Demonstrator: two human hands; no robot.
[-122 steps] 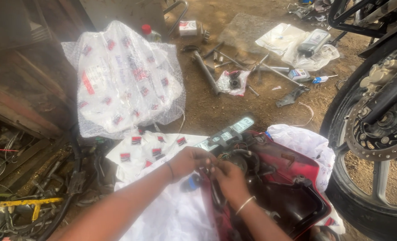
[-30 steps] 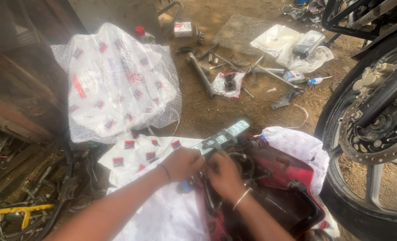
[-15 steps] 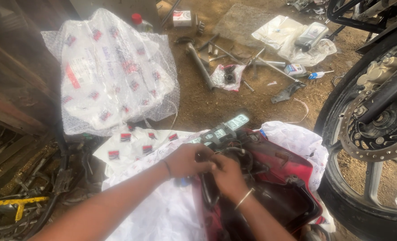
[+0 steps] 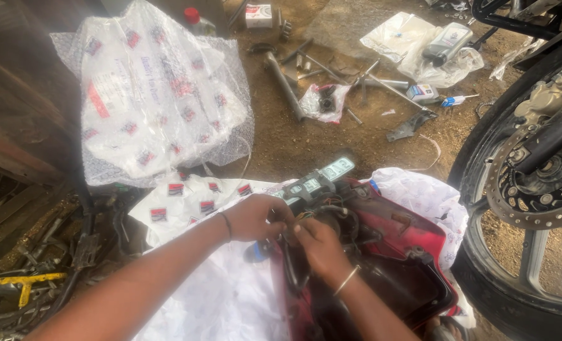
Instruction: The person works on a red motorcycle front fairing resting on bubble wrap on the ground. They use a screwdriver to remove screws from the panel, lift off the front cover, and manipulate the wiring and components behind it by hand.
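Hands [image 4: 255, 218] on red fairing wiring [image 4: 331, 218]

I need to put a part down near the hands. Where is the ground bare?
Bare dirt lies between the plastic bag, the red housing and the wheel. Crowded: the tools beyond and the scrap at left.

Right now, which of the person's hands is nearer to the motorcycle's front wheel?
The right hand. It rests on the wiring inside the red panel, which lies beside the front wheel. The left hand sits farther away, on the other side of the right hand, over white plastic wrap.
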